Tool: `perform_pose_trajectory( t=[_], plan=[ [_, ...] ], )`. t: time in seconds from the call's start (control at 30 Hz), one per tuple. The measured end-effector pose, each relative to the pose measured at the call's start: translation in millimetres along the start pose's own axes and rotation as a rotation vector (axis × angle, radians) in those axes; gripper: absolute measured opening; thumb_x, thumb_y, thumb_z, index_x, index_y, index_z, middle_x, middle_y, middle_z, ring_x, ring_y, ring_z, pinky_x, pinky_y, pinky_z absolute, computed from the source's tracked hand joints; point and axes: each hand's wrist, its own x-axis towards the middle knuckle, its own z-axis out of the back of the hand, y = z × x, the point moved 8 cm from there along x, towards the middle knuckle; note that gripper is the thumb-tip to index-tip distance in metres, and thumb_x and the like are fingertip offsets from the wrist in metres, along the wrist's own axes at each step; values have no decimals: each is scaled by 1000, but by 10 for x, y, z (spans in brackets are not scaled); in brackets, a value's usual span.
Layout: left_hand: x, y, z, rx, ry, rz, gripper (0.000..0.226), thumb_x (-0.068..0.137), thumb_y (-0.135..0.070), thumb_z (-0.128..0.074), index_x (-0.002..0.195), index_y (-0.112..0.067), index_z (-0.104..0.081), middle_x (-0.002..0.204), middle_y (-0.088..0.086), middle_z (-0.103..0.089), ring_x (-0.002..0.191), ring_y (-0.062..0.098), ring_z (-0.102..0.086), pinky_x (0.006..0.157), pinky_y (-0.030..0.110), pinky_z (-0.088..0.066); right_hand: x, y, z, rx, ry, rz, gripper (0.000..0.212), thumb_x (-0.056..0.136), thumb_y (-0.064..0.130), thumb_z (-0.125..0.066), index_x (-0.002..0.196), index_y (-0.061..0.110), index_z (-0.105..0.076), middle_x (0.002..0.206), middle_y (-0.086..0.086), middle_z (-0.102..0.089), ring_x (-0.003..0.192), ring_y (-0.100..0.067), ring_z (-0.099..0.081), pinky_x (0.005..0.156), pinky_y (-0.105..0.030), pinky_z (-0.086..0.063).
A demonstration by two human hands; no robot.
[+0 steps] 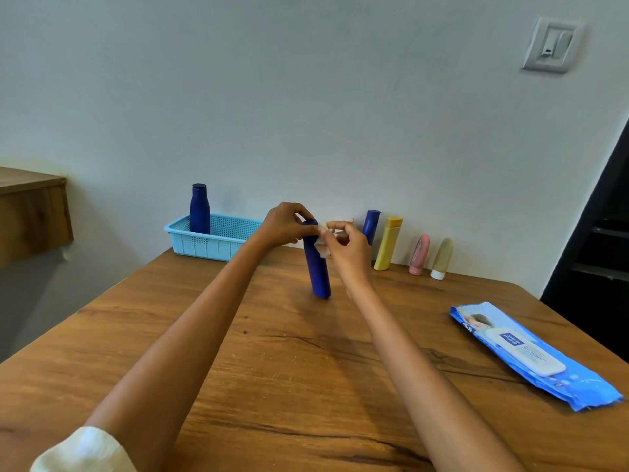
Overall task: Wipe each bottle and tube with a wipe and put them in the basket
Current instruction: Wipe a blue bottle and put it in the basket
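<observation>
A dark blue bottle point(317, 267) stands upright on the wooden table point(272, 352) in the middle. My left hand point(284, 226) grips its cap end from the left. My right hand point(347, 248) pinches a white wipe point(321, 248) against the bottle's upper side. A light blue basket point(218, 238) stands at the back left with another dark blue bottle point(199, 209) upright inside it. Along the wall to the right stand a third blue bottle point(371, 226), a yellow bottle point(388, 243), a pink tube point(419, 255) and a beige tube point(442, 258).
A blue pack of wipes point(531, 356) lies flat on the table at the right. A wooden ledge point(32, 212) juts out at the far left. A dark shelf point(599, 240) stands by the table's right edge. A wall switch point(553, 44) sits high on the right.
</observation>
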Motion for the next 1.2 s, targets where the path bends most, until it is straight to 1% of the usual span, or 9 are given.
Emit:
perform_pose_trajectory(
  t=[0.1,0.23,0.33,0.43,0.63,0.8,0.93,1.1,1.2],
  plan=[
    [2,34,19,5,-38,26,31,76,-34,-76,95,-12,-65,86,9,-68,74,17,-65,72,30,-57,-18,37,-15,-47,6,24,34,89,31,-62,121,19,-58,96,8,-60,85,-1,-57,58,-7,-40],
    [7,76,58,14,-104,66,36,68,-43,-79,86,-14,-65,79,2,-66,70,14,-64,67,26,-53,-89,-119,-96,-145,32,22,36,89,29,-63,120,11,-61,109,-1,-68,97,-14,-62,69,-17,-43],
    [13,156,95,1,-130,104,35,68,-45,-79,81,-16,-63,77,5,-68,66,15,-64,62,23,-53,-92,-191,-90,-246,26,17,38,87,37,-64,115,11,-64,106,-2,-69,94,-15,-63,63,-17,-42],
    [13,251,145,-31,-152,141,40,69,-44,-79,86,-12,-63,82,11,-69,70,20,-65,72,33,-57,-144,-300,-65,-381,20,26,34,85,39,-65,108,14,-67,99,1,-70,91,-13,-63,54,-12,-34],
    [18,270,168,-7,-170,140,38,72,-41,-77,90,-10,-64,85,11,-69,71,19,-65,65,28,-54,-179,-719,-26,-577,129,-105,38,83,36,-68,115,15,-66,110,-2,-64,98,-13,-58,74,-22,-46],
    [45,198,223,-104,-121,123,27,77,-26,-75,95,-7,-69,90,12,-69,87,26,-67,79,33,-57,-81,-415,-16,-281,54,-30,35,83,38,-68,107,12,-67,97,6,-57,89,-10,-58,63,-14,-40],
    [24,102,139,-121,-16,96,28,83,-15,-69,107,-1,-67,99,16,-68,99,27,-64,86,35,-55,-18,-169,-42,-121,4,4,32,86,40,-62,108,17,-66,99,6,-61,89,-7,-58,66,-12,-40],
    [1,-45,17,-109,58,52,28,86,-5,-62,112,5,-63,105,21,-66,100,30,-63,88,39,-54,-14,-116,-57,-118,-24,-6,35,90,37,-59,118,17,-61,96,10,-60,90,-8,-58,65,-15,-43],
    [-32,-46,-34,-146,89,38,29,88,0,-59,116,6,-60,104,16,-63,97,25,-62,81,36,-56,-60,-317,-89,-199,55,-90,33,94,34,-53,122,18,-57,95,7,-60,91,-11,-59,67,-20,-45]
  ],
)
